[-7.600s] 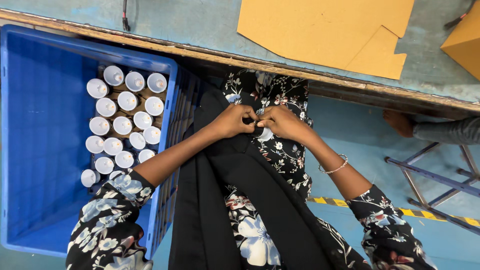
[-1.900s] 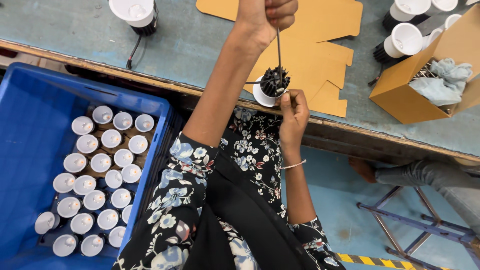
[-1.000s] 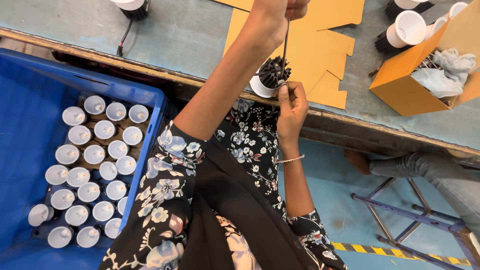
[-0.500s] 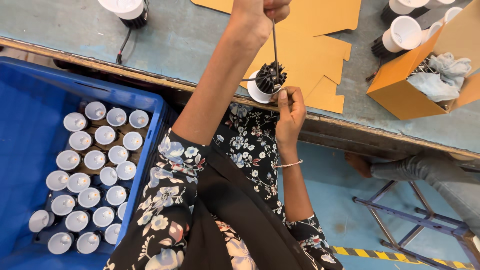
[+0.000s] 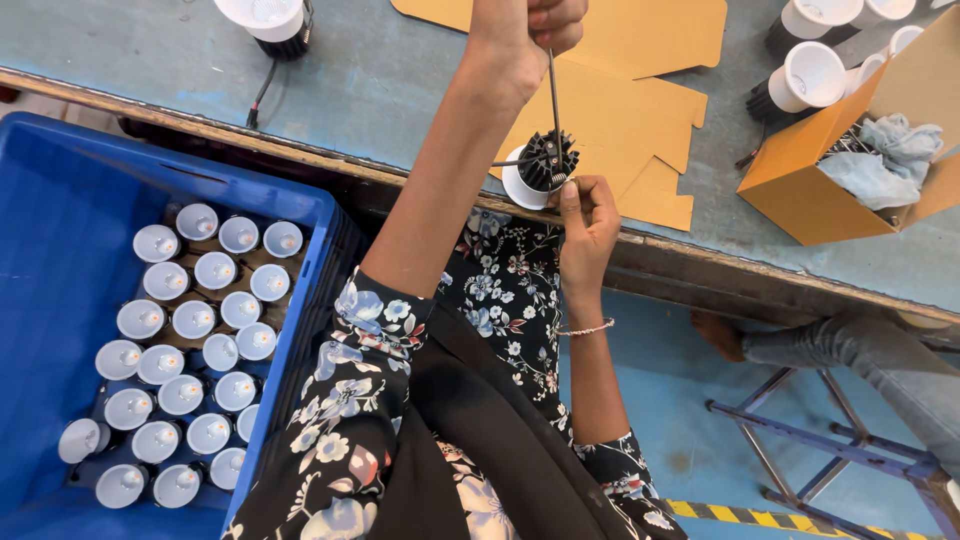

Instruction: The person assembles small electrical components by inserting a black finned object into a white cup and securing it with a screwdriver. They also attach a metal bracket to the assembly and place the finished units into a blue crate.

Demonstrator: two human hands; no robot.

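While the left hand [image 5: 525, 30] grips a thin metal rod [image 5: 553, 95] upright in a closed fist, the right hand [image 5: 588, 215] pinches the finned black-and-white lamp fitting [image 5: 541, 168] at the workbench [image 5: 150, 70] edge, above flat cardboard sheets [image 5: 630, 90]. Beside the person, a blue crate [image 5: 60, 220] holds rows of similar white fittings [image 5: 190, 330].

Bright, even overhead light, soft shadows, sharp focus, slight wide-angle bending at edges.
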